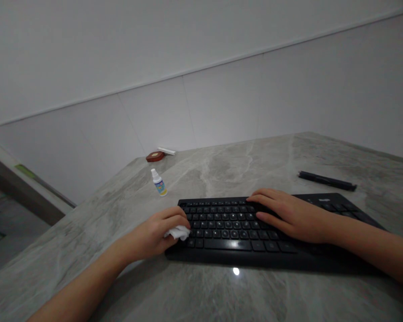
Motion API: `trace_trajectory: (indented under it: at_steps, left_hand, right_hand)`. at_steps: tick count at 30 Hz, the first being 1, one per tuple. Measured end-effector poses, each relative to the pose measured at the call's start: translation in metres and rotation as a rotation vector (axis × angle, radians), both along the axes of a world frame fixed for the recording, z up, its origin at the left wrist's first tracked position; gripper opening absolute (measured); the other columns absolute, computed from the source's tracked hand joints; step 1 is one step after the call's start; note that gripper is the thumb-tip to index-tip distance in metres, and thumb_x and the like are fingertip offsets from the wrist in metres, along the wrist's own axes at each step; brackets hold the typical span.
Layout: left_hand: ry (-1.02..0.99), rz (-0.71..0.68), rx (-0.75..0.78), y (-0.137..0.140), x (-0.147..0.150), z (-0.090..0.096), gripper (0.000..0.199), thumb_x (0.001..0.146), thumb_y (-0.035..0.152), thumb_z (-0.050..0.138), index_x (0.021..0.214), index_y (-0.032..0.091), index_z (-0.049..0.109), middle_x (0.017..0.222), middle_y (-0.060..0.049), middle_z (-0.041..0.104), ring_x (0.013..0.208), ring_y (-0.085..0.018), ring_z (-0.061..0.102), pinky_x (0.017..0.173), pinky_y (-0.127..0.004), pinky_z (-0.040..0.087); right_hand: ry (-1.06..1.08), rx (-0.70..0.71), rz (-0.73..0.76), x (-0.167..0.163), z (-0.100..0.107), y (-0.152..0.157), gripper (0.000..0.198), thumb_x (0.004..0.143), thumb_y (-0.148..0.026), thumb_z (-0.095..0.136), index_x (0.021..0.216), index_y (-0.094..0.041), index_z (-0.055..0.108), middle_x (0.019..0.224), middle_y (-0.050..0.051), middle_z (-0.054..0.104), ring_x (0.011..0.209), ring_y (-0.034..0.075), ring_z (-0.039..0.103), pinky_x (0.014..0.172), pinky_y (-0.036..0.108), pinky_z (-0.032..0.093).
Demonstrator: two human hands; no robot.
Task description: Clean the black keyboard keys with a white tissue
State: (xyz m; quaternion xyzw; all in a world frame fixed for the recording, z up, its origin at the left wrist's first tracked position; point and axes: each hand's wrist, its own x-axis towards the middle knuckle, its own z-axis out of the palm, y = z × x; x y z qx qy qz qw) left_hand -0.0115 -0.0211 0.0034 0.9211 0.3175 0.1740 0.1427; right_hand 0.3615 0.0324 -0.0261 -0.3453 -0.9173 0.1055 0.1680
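In the head view, a person's left hand (161,227) pinches a crumpled white cloth or tissue (180,232) between bent fingers at the left end of a long black plastic keyboard (226,245), which lies flat on a grey marbled tabletop (204,295). The right hand (284,213) rests palm down on the keyboard right of its middle, fingers extended and gripping nothing. The step in hand appears to be wiping the left-side keys while the right hand steadies the board; the next move likely calls for light, even pressure across the keys. Counted: two hands, one cloth, one keyboard, one small white bottle with a blue-and-yellow label (159,183) upright behind the keyboard's left end, one slim black rod-shaped object (327,180) beyond its right side, and, near the wall (221,107), one reddish-brown flat object (154,156) beside one white bar (167,151).
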Motion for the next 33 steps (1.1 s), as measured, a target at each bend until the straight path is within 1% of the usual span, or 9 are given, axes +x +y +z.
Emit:
trace_trajectory:
  at_steps: [4, 7, 10, 13, 19, 23, 29, 31, 33]
  left_hand:
    - [-0.054, 0.071, 0.045, 0.001, -0.001, -0.005, 0.03, 0.085, 0.001, 0.051, 0.108, 0.02, 0.059, 0.103, -0.005, 0.063, 0.094, -0.018, 0.062, 0.084, -0.03, 0.051]
    - [-0.058, 0.122, 0.033, 0.001, -0.001, -0.008, 0.03, 0.086, 0.003, 0.053, 0.11, 0.02, 0.057, 0.1, -0.004, 0.065, 0.088, -0.017, 0.063, 0.079, -0.029, 0.051]
    - [-0.051, 0.021, 0.018, 0.003, -0.001, -0.011, 0.032, 0.089, 0.001, 0.051, 0.114, 0.02, 0.059, 0.105, -0.006, 0.065, 0.095, -0.018, 0.063, 0.084, -0.03, 0.051]
    - [-0.069, -0.085, 0.047, 0.004, 0.002, -0.011, 0.036, 0.09, -0.003, 0.046, 0.115, 0.018, 0.063, 0.107, -0.009, 0.066, 0.1, -0.019, 0.063, 0.088, -0.032, 0.051]
    - [-0.076, -0.14, 0.074, 0.002, 0.011, -0.003, 0.037, 0.087, -0.005, 0.043, 0.106, 0.015, 0.067, 0.095, -0.009, 0.069, 0.09, -0.02, 0.064, 0.081, -0.033, 0.053]
    - [-0.064, -0.125, 0.081, 0.001, 0.016, 0.0, 0.037, 0.085, -0.005, 0.043, 0.102, 0.016, 0.068, 0.09, -0.008, 0.07, 0.086, -0.02, 0.064, 0.077, -0.033, 0.053]
    - [-0.009, -0.045, 0.217, -0.003, 0.022, -0.006, 0.041, 0.077, -0.007, 0.04, 0.103, 0.015, 0.063, 0.093, -0.008, 0.068, 0.09, -0.022, 0.061, 0.081, -0.037, 0.053]
    - [-0.011, -0.053, 0.215, -0.003, 0.023, -0.007, 0.041, 0.078, -0.007, 0.04, 0.104, 0.015, 0.062, 0.094, -0.008, 0.067, 0.091, -0.022, 0.06, 0.081, -0.037, 0.053]
    - [-0.017, -0.065, 0.172, -0.003, 0.023, -0.006, 0.039, 0.08, -0.006, 0.041, 0.104, 0.015, 0.062, 0.094, -0.008, 0.067, 0.089, -0.021, 0.061, 0.079, -0.034, 0.052]
  right_hand:
    - [-0.001, -0.007, -0.002, 0.0, 0.0, -0.001, 0.047, 0.1, -0.046, 0.038, 0.128, -0.016, 0.06, 0.126, 0.016, 0.061, 0.113, 0.03, 0.061, 0.102, 0.051, 0.047]
    - [-0.004, -0.009, -0.002, 0.0, 0.0, -0.001, 0.047, 0.1, -0.046, 0.038, 0.129, -0.015, 0.06, 0.125, 0.017, 0.061, 0.113, 0.029, 0.061, 0.102, 0.05, 0.047]
    - [-0.002, -0.008, -0.003, -0.001, 0.0, -0.001, 0.047, 0.1, -0.046, 0.038, 0.128, -0.015, 0.06, 0.126, 0.017, 0.061, 0.113, 0.029, 0.061, 0.102, 0.051, 0.047]
    - [0.0, -0.007, 0.0, -0.001, 0.0, -0.001, 0.047, 0.101, -0.047, 0.037, 0.128, -0.015, 0.06, 0.126, 0.017, 0.061, 0.112, 0.029, 0.061, 0.102, 0.051, 0.047]
    - [0.007, -0.007, -0.006, 0.0, -0.001, -0.001, 0.047, 0.1, -0.047, 0.039, 0.128, -0.016, 0.06, 0.126, 0.016, 0.061, 0.112, 0.029, 0.061, 0.102, 0.05, 0.047]
    - [0.012, -0.011, 0.0, -0.001, -0.001, 0.0, 0.046, 0.1, -0.046, 0.04, 0.129, -0.016, 0.06, 0.125, 0.016, 0.061, 0.112, 0.029, 0.061, 0.102, 0.05, 0.047]
    - [0.021, -0.004, 0.001, -0.001, 0.001, -0.001, 0.045, 0.099, -0.046, 0.04, 0.128, -0.018, 0.06, 0.124, 0.015, 0.062, 0.11, 0.029, 0.062, 0.101, 0.051, 0.048]
    - [0.022, -0.004, 0.0, -0.001, 0.001, -0.001, 0.045, 0.099, -0.046, 0.041, 0.128, -0.018, 0.061, 0.124, 0.015, 0.062, 0.111, 0.029, 0.062, 0.101, 0.051, 0.048]
    - [0.02, -0.007, -0.004, -0.001, 0.0, -0.001, 0.045, 0.099, -0.046, 0.041, 0.128, -0.017, 0.061, 0.125, 0.016, 0.062, 0.112, 0.03, 0.061, 0.102, 0.051, 0.047]
